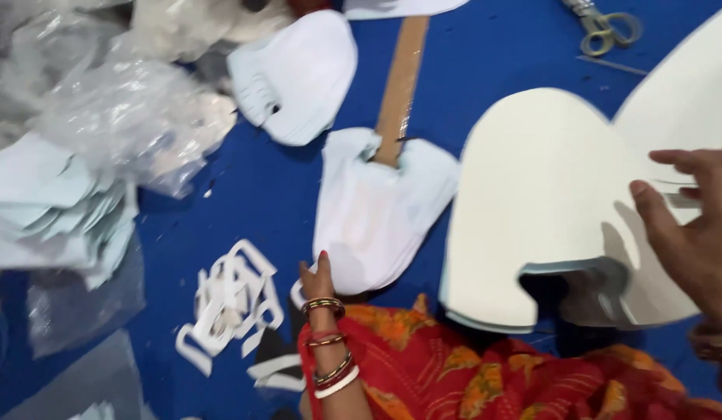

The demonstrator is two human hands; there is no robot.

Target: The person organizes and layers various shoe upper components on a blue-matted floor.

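Resting open right hand [688, 233] on cream sheet [548, 194]. Pinching white cutout [373, 214] with left hand [314, 280], beside wooden strip [400, 82].

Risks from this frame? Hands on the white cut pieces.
1. The right hand lies flat on the large white stack, whose layers show offset at the notch; pressing or sliding could fan them further.
2. The left hand touches only the edge of the white piece on the cardboard strip; a tug may pull it off or crease it.
3. Loose white offcuts beside the left wrist could get swept around.
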